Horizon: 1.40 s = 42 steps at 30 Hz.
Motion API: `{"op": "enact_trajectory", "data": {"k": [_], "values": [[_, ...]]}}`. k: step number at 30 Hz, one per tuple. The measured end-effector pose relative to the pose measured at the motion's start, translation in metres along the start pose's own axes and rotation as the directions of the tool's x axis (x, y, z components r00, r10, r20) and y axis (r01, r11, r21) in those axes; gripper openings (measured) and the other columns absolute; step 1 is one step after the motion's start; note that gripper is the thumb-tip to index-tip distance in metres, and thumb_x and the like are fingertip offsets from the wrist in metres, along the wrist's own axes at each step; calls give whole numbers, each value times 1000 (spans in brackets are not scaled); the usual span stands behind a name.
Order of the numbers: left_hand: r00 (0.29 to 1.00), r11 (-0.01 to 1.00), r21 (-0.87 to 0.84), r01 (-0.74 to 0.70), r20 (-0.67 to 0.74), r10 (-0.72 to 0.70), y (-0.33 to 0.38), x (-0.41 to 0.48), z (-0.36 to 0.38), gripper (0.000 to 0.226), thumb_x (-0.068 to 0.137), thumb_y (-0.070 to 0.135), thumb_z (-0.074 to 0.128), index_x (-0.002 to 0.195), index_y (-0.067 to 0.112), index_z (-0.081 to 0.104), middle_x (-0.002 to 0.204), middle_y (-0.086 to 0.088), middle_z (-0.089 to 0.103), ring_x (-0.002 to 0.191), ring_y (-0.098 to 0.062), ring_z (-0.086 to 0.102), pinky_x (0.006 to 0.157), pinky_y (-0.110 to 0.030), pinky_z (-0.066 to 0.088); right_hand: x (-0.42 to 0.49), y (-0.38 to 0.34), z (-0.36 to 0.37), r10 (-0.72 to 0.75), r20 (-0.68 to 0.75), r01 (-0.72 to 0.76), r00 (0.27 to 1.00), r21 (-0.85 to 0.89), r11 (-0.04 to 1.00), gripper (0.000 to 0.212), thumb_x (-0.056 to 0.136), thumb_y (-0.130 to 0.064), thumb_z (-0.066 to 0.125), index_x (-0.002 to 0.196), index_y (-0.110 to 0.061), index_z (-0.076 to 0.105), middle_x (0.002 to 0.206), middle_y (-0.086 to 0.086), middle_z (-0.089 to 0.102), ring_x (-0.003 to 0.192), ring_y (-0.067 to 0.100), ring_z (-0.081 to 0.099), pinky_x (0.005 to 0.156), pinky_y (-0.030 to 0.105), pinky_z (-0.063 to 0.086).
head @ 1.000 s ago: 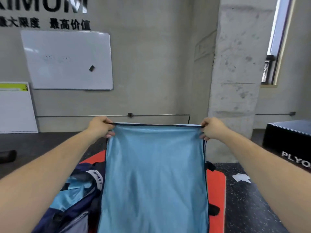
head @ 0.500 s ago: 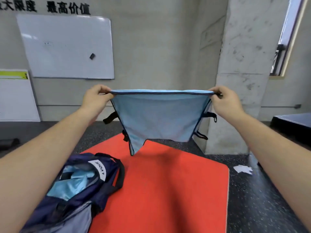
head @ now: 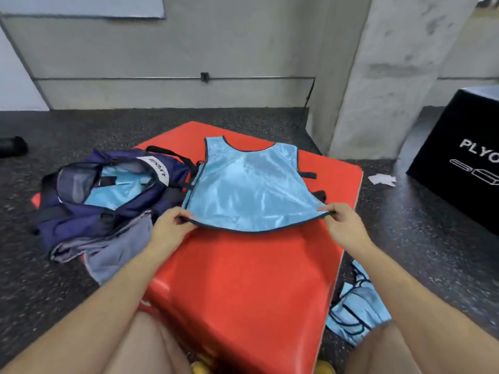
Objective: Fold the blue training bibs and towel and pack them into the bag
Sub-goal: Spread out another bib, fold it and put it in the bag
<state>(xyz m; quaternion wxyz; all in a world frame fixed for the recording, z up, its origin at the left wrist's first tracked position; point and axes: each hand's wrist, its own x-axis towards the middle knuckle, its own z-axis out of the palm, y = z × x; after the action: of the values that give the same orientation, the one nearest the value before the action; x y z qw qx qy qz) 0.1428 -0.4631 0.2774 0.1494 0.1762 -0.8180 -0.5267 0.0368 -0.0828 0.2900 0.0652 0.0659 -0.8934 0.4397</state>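
A light blue training bib [head: 251,190] with dark trim lies spread on the red mat [head: 243,287], neck hole at the far end. My left hand [head: 170,225] pinches its near left hem corner and my right hand [head: 341,225] pinches the near right corner, lifting the hem slightly. To the left, a navy bag [head: 108,190] lies open with blue fabric inside. A grey towel [head: 113,249] lies crumpled in front of the bag. More blue bibs [head: 356,306] are heaped on the floor by my right forearm.
A black plyo box [head: 464,163] stands on the dark floor at the right. A concrete pillar [head: 386,76] rises behind the mat. A scrap of white paper [head: 382,179] lies beside the box. A dark object [head: 12,147] sits at the far left.
The bib, held up in the air before, has come down and now lies spread flat on the mat. Both hands lowered with it and still pinch its near hem. The view tilted downward.
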Motion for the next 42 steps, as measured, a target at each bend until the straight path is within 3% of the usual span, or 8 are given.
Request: {"op": "enact_trajectory", "data": {"k": [5,9,12,14,16,20,35,42], "values": [[998,953,297,-59,34,52,-38,-13,16,17,75,-3,70,75,14,68,86,-5,63,90,-27,61,80,-14,39,-28,35,18,38,104,-22,994,-154,988,18,89,-10,57,81,-12,73,99,-1,64,102,20,57,84,22,36],[955,755,646,-112,-141,262,-28,-11,31,22,71,28,52,69,17,70,88,-1,64,91,-34,55,77,-38,42,-24,23,28,-146,-125,57,981,-540,840,34,85,-41,52,68,-23,75,100,-11,64,97,26,47,80,36,39],[917,709,644,-288,-27,397,-10,8,59,34,74,40,46,80,19,72,95,0,64,97,-31,59,80,-36,42,-3,2,53,-245,-29,193,969,-527,828,48,82,-50,40,91,-20,77,110,-3,69,105,32,54,87,41,42],[930,678,651,-342,134,342,-2,32,81,51,82,51,40,110,22,71,124,-5,62,123,-31,54,102,-41,37,16,-10,77,-206,142,250,968,-524,814,59,87,-53,35,127,-23,65,138,2,58,134,35,42,108,46,32],[955,637,717,-284,269,123,-1,51,99,63,91,66,34,145,37,44,160,0,30,151,-27,15,121,-47,6,29,-15,102,-112,295,264,949,-549,793,63,95,-57,33,153,-32,35,162,-1,28,152,30,10,122,48,8],[954,607,772,-189,290,-71,-16,54,114,79,83,87,13,154,51,5,165,16,-10,151,-20,-20,118,-54,-17,27,-10,126,12,403,248,915,-585,772,68,97,-68,18,158,-39,8,167,-8,-3,153,24,-12,122,50,-8],[961,602,781,-166,265,-79,-8,-62,116,79,85,85,10,154,49,-2,163,16,-18,148,-24,-29,114,-60,-20,-72,10,80,-2,375,238,927,-586,775,72,93,-74,15,157,-42,7,166,-11,-7,152,20,-16,122,48,-9],[972,652,739,-172,235,-10,-17,-54,101,66,99,64,22,158,37,10,167,5,-7,152,-22,-16,122,-44,-12,-66,-15,89,-111,392,325,913,-538,778,68,97,-60,30,158,-36,12,167,-5,-1,153,23,-11,123,46,-7]]}}
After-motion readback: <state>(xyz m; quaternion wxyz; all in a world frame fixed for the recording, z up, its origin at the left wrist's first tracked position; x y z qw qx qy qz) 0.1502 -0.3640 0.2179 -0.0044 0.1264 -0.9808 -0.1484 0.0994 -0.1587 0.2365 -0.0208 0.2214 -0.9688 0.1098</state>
